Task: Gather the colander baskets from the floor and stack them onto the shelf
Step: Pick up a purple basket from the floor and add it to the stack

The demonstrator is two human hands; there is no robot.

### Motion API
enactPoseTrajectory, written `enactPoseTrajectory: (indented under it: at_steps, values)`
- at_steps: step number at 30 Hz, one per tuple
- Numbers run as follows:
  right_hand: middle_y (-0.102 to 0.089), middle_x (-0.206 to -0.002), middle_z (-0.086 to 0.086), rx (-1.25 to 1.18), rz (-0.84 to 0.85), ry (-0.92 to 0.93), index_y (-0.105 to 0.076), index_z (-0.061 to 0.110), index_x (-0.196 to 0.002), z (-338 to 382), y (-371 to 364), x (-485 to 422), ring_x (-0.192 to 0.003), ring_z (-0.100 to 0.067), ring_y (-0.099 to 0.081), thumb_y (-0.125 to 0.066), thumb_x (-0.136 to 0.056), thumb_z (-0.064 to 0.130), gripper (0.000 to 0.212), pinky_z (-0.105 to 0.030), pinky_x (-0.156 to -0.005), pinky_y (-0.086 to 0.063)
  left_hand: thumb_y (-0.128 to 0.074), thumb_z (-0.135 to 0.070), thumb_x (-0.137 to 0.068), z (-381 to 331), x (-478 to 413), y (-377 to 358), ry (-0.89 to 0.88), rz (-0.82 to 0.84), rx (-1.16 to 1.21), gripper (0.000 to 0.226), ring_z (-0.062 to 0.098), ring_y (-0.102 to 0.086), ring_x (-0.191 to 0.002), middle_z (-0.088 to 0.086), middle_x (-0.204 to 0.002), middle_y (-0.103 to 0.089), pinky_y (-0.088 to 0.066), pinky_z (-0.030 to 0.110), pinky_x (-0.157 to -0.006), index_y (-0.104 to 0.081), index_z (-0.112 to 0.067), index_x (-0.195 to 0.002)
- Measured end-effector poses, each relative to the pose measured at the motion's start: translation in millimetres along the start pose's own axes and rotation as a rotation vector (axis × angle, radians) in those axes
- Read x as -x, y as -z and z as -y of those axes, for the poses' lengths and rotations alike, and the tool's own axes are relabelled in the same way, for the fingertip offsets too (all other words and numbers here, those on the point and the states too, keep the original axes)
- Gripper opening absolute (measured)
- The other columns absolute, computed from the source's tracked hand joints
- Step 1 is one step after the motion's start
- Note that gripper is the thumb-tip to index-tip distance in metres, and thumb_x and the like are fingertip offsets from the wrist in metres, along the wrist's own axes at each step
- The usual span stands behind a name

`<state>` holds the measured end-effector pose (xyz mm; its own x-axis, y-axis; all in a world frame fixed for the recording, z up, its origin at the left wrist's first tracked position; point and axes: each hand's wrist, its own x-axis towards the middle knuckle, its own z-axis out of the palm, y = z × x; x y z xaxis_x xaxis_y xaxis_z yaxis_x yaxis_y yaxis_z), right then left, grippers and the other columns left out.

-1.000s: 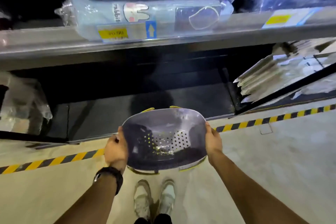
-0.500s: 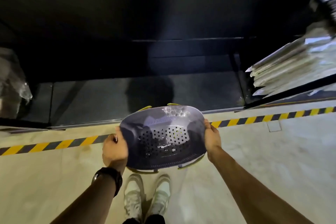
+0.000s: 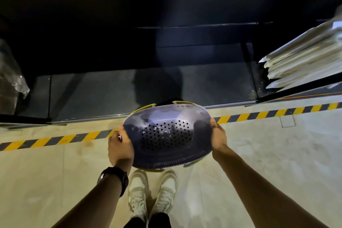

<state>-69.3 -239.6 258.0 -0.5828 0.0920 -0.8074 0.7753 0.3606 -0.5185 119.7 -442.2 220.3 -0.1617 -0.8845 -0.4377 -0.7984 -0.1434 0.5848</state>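
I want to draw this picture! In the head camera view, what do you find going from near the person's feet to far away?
White shoes → colander basket held by both hands → yellow and black floor stripe → dark bottom shelf.

Place: a warehouse or stockroom aisle.
Floor: bare concrete floor [image 3: 259, 163] with a yellow-and-black hazard stripe [image 3: 268, 114] running along the racking.
Storage: a low, dark metal shelf [image 3: 103, 90] at floor level, deep and unlit.
Stock: flat plastic-wrapped packs [image 3: 303, 61] stacked on the right; clear plastic wrapping [image 3: 13, 83] on goods at the left.
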Motion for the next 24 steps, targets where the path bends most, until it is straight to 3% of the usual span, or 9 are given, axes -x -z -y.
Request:
enactPoseTrajectory:
  at_steps: [5, 8, 10, 12, 14, 16, 18, 21, 24]
  values:
    - [-0.066, -0.115, -0.018, 0.050, 0.019, 0.004, -0.059, 0.007, -0.120, 1, 2, -4, -0.094, -0.026, -0.061, -0.041, -0.105, 0.037, 0.039, -0.030, -0.067, -0.049, -0.034, -0.049, -0.101, -4, 0, 0, 0.031, 0.026, 0.024, 0.041, 0.035, -0.060, -0.088, 0.013, -0.102, -0.067, -0.051, 0.050, -0.084, -0.059, -0.017, -0.094]
    - [-0.066, -0.119, -0.017, 0.014, 0.006, -0.053, -0.059, 0.008, -0.121, 2, 4, -1, -0.109, -0.034, -0.061, -0.041, -0.104, 0.040, 0.040, -0.038, -0.084, -0.050, -0.025, -0.060, -0.092, -11, 4, 7, 0.047, 0.051, 0.019, 0.054, 0.032, -0.057, -0.081, 0.007, -0.089, -0.063, -0.043, 0.042, -0.077, -0.059, -0.018, -0.089]
    - [-0.064, -0.124, -0.017, 0.032, -0.019, -0.045, -0.058, 0.009, -0.120, 5, 4, 3, -0.116, -0.037, -0.058, -0.044, -0.103, 0.038, 0.036, -0.047, -0.099, -0.047, -0.029, -0.058, -0.100, -11, 3, 16, 0.080, 0.118, -0.026, 0.046, 0.031, -0.055, -0.083, 0.005, -0.091, -0.061, -0.042, 0.041, -0.079, -0.057, -0.025, -0.084]
    - [-0.057, -0.131, -0.016, 0.132, -0.093, 0.058, -0.057, 0.009, -0.122, 14, 3, 12, -0.120, -0.039, -0.055, -0.049, -0.101, 0.036, 0.036, -0.054, -0.108, -0.042, -0.034, -0.056, -0.102, -16, -1, 29, 0.105, 0.182, -0.038, 0.044, 0.031, -0.057, -0.085, 0.006, -0.094, -0.064, -0.046, 0.041, -0.081, -0.056, -0.027, -0.078]
    - [-0.049, -0.136, -0.016, 0.243, -0.178, 0.192, -0.054, 0.008, -0.130, 31, -1, 27, -0.123, -0.039, -0.051, -0.056, -0.097, 0.037, 0.043, -0.053, -0.110, -0.039, -0.036, -0.059, -0.100, -28, -6, 45, 0.078, 0.213, -0.087, 0.047, 0.034, -0.061, -0.091, 0.011, -0.101, -0.068, -0.051, 0.045, -0.087, -0.063, -0.024, -0.085]
    - [-0.044, -0.139, -0.016, 0.350, -0.222, 0.335, -0.050, 0.009, -0.135, 52, -9, 46, -0.128, -0.038, -0.047, -0.061, -0.094, 0.038, 0.052, -0.050, -0.111, -0.039, -0.036, -0.062, -0.098, -46, -10, 65, -0.061, 0.197, -0.223, 0.055, 0.037, -0.062, -0.103, 0.014, -0.115, -0.067, -0.052, 0.047, -0.092, -0.066, -0.018, -0.110]
    - [-0.044, -0.139, -0.016, 0.534, -0.225, 0.501, -0.048, 0.009, -0.139, 73, -20, 71, -0.130, -0.036, -0.043, -0.064, -0.092, 0.040, 0.058, -0.047, -0.107, -0.039, -0.043, -0.066, -0.094, -65, -8, 91, -0.254, 0.116, -0.290, 0.059, 0.032, -0.065, -0.103, 0.008, -0.123, -0.063, -0.054, 0.042, -0.086, -0.060, -0.020, -0.127]
    - [-0.042, -0.139, -0.013, 0.755, -0.115, 0.718, -0.044, 0.011, -0.143, 106, -41, 117, -0.131, -0.033, -0.039, -0.065, -0.091, 0.040, 0.063, -0.047, -0.102, -0.042, -0.054, -0.066, -0.089, -91, -1, 144, -0.524, 0.022, -0.398, 0.060, 0.024, -0.060, -0.109, 0.000, -0.128, -0.053, -0.056, 0.039, -0.078, -0.050, -0.029, -0.136]
    - [-0.039, -0.144, -0.008, 0.979, -0.053, 0.941, -0.037, 0.016, -0.149, 142, -62, 177, -0.133, -0.029, -0.038, -0.063, -0.089, 0.047, 0.073, -0.045, -0.103, -0.041, -0.056, -0.068, -0.086, -119, 4, 204, -0.650, -0.015, -0.578, 0.066, 0.024, -0.054, -0.112, 0.000, -0.130, -0.049, -0.055, 0.042, -0.082, -0.046, -0.027, -0.138]
